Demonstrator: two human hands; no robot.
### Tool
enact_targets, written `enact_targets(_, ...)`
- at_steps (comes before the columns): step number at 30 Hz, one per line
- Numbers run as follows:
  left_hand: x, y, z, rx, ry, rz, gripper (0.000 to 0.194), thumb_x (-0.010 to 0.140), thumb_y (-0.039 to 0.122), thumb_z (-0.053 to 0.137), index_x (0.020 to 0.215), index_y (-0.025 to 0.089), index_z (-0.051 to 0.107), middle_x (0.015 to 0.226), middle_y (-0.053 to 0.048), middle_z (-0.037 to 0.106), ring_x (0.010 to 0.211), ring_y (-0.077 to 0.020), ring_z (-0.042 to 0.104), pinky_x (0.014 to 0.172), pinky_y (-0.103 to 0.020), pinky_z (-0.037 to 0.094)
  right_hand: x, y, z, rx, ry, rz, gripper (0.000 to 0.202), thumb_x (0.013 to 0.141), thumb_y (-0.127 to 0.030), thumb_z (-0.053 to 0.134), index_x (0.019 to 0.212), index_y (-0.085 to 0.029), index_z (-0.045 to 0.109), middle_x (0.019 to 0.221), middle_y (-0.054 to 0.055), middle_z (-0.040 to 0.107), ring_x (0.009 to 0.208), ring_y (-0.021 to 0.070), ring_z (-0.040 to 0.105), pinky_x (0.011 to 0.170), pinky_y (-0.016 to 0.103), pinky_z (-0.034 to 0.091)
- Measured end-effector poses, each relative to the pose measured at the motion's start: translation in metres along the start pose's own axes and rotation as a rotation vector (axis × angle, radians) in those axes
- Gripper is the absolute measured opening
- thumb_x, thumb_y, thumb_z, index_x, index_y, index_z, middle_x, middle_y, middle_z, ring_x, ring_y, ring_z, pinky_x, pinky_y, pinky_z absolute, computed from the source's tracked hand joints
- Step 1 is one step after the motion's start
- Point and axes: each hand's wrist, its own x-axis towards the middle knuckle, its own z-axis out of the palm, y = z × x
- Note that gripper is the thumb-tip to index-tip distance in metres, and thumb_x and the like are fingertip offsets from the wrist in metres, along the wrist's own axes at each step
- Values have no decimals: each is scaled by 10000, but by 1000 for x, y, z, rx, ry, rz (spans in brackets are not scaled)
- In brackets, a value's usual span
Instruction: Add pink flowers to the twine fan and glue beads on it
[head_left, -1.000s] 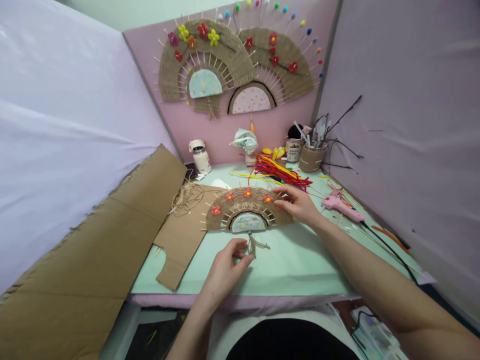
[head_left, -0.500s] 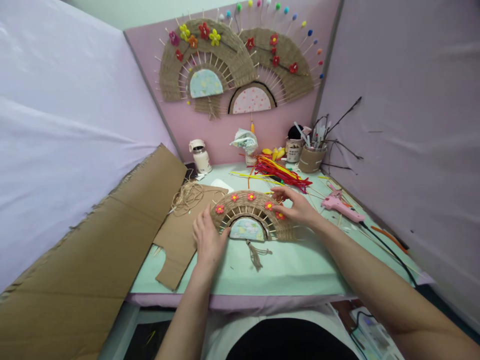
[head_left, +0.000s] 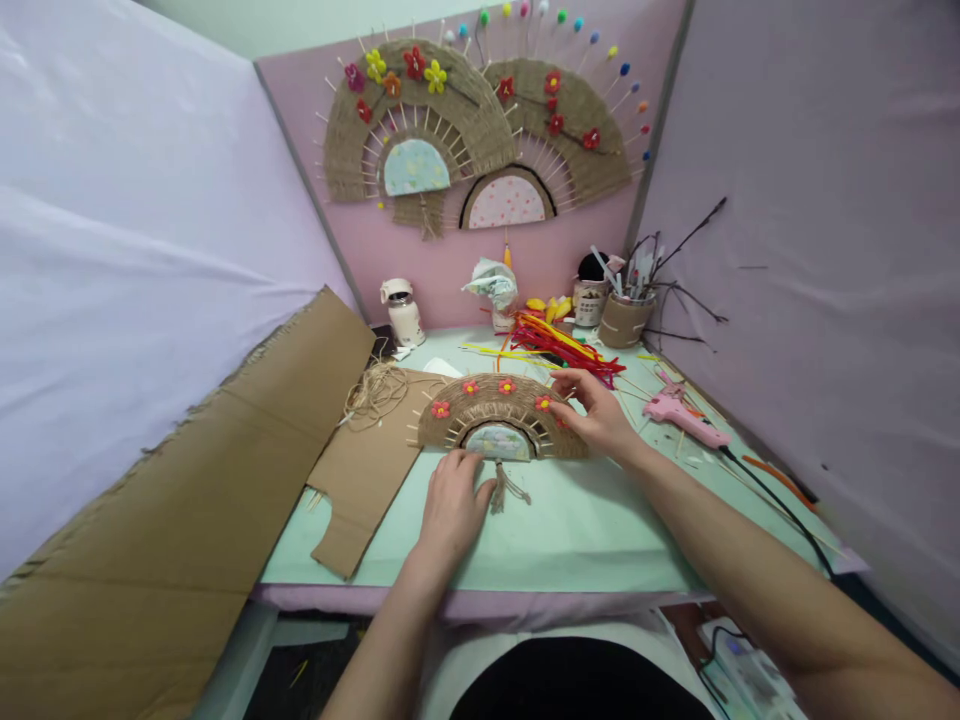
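A woven twine fan (head_left: 491,395) with red and yellow flowers rests on the green table. Its lower middle is a half-round patch of pale flowered cloth (head_left: 496,443), and a twine tassel (head_left: 498,490) hangs below. Thin sticks jut from its rim and show through its inner gap. My left hand (head_left: 454,510) lies at the fan's lower left edge, fingers stretched to the cloth patch and thumb apart beside the tassel. At the right end, my right hand (head_left: 596,415) grips the fan, its thumb over the front near a flower; that hand partly hides the last flower.
Cut cardboard (head_left: 375,480) and a coil of twine (head_left: 377,393) lie left. Behind are a white bottle (head_left: 406,318), red and yellow pipe cleaners (head_left: 562,345) and a brown pot of sticks (head_left: 625,318). A pink glue gun (head_left: 686,415) with a cord lies right. Two larger fans (head_left: 420,95) hang behind.
My left hand has moved from the fan's left end down and right to its lower edge. The fan has shifted slightly away from me and looks flatter; my right hand stays at its right end.
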Motion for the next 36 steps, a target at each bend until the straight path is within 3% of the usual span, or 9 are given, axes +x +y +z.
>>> enact_targets(5,-1,-2,3,14,23,11,233,809,246,602,1035,212,645,1107,-116,619,1095,-274,539,943,-435,410,6,1,-5,27,-63,78,467,758,-417,675,1151,-218,523,928,43,601,871,195,592,775,354,499)
enact_targets(12,-7,0,1,-23,33,7,190,833,228,551,986,213,664,1037,-101,649,1013,-263,572,881,-418,422,9,7,-9,52,-51,163,429,784,-438,618,1136,-205,542,954,64,633,878,205,613,760,358,499)
enact_targets(19,-17,5,-8,-52,32,24,154,835,240,552,916,212,680,924,-88,658,909,-250,598,820,-394,441,12,9,-12,85,17,269,418,818,-541,547,1045,-193,586,918,65,671,849,205,621,766,366,499)
enact_targets(24,-20,8,-19,-55,35,27,164,842,255,549,931,210,679,931,-91,660,908,-247,600,823,-393,451,15,12,-17,116,172,255,399,830,-563,534,947,-192,625,846,55,669,785,187,613,747,342,499)
enact_targets(30,-1,20,-22,-99,86,102,170,853,284,542,929,225,681,945,-85,673,922,-248,607,846,-400,453,18,19,-22,95,346,227,397,815,-582,541,786,-197,634,701,33,627,669,175,579,658,320,496)
enact_targets(36,24,33,-9,-142,114,234,181,880,236,501,913,213,678,944,-84,679,917,-226,607,827,-373,450,28,16,-26,75,340,229,419,825,-596,499,781,-200,627,679,36,625,642,175,577,623,310,490)
